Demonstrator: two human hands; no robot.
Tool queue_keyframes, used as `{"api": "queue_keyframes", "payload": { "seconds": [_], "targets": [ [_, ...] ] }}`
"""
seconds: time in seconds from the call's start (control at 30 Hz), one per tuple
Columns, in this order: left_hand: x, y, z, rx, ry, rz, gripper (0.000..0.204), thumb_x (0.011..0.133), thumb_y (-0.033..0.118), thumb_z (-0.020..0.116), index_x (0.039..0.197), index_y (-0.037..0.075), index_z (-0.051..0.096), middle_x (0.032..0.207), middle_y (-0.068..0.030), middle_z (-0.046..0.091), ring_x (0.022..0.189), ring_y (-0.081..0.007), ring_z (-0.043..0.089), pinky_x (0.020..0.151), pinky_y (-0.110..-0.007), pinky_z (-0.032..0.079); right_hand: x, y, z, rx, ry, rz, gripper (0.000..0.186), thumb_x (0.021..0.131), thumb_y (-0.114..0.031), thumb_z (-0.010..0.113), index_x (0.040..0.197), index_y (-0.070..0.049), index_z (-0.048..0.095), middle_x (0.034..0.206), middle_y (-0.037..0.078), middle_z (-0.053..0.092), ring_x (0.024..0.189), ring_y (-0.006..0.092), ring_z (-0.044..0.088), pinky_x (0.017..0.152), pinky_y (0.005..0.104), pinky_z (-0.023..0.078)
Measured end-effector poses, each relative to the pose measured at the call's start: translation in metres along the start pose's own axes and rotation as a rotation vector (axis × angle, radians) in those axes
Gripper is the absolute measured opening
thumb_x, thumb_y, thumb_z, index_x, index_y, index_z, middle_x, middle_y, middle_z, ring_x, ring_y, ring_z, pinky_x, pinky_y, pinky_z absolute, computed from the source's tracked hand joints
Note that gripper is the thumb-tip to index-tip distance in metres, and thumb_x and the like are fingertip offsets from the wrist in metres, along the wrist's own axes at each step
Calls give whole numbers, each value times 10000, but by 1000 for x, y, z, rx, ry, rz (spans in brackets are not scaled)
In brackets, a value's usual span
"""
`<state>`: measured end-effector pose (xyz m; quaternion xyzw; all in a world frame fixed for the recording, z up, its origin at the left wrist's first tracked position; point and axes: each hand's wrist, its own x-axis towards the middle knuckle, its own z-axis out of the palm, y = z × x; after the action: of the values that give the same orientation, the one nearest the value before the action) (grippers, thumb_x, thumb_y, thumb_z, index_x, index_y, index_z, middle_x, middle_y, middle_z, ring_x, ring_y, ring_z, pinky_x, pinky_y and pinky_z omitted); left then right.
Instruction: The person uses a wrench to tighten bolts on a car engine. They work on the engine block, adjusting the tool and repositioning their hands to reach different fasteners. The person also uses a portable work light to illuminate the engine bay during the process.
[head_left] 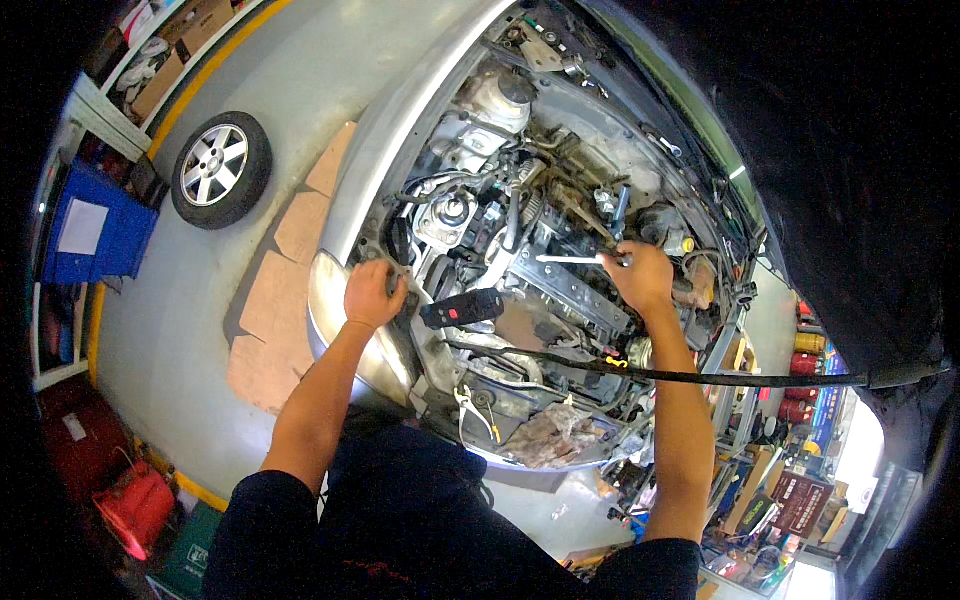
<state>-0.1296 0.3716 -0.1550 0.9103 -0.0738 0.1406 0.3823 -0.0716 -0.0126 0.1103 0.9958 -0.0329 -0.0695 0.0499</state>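
Observation:
In the engine bay of a silver car, my right hand (pixel 642 276) grips a slim silver metal rod-like tool (pixel 572 260). The tool's shaft points left over the long grey engine cover (pixel 575 290); its exact kind is too small to make out. My left hand (pixel 374 294) rests on the car's front edge beside the headlight (pixel 340 300), fingers bent over the edge, thumb apart, holding nothing that I can see. Between my hands lies a black oblong device (pixel 462 309) with a red mark. Nearer to me are pliers with pale handles (pixel 468 412) and a crumpled dirty cloth (pixel 552 436).
A black strut (pixel 720 378) crosses above my right forearm toward the raised hood (pixel 850 200). Cardboard sheets (pixel 275 310) and a wheel (pixel 222 170) lie on the floor at left, near a blue cabinet (pixel 100 225). Cluttered shelves with boxes (pixel 800 505) stand at right.

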Motion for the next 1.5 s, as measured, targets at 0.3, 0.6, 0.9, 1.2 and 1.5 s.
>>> {"api": "queue_keyframes", "payload": {
  "seconds": [0.3,0.6,0.9,1.2,1.5],
  "targets": [
    [-1,-1,4,3,10,37,250,854,261,697,900,56,561,854,-158,598,814,-387,583,754,-485,443,-25,64,53,61,109,151,495,809,-523,781,937,-45,766,937,202,741,891,385,711,804,460,558],
    [0,-2,3,18,1,14,242,848,244,700,887,54,556,849,-158,595,808,-389,575,743,-477,444,-30,101,85,171,158,324,673,772,-578,804,1015,48,752,1016,295,708,980,430,682,875,488,536],
    [1,2,1,0,7,13,237,853,243,695,861,55,553,837,-153,591,796,-379,573,739,-475,443,-32,151,109,457,65,464,640,705,-617,836,867,-3,760,791,216,712,779,372,701,755,466,536],
    [2,3,0,11,-19,10,239,855,249,692,875,49,563,845,-162,598,811,-386,581,747,-476,447,-17,73,27,-239,171,-695,497,810,-506,802,898,-25,716,926,175,739,819,356,705,716,464,539],
    [0,1,2,6,8,24,243,860,252,687,867,43,562,840,-169,594,804,-395,572,753,-485,447,13,41,35,72,-158,31,580,829,-546,764,949,19,720,1020,190,736,988,399,693,891,468,546]
  ]
}}
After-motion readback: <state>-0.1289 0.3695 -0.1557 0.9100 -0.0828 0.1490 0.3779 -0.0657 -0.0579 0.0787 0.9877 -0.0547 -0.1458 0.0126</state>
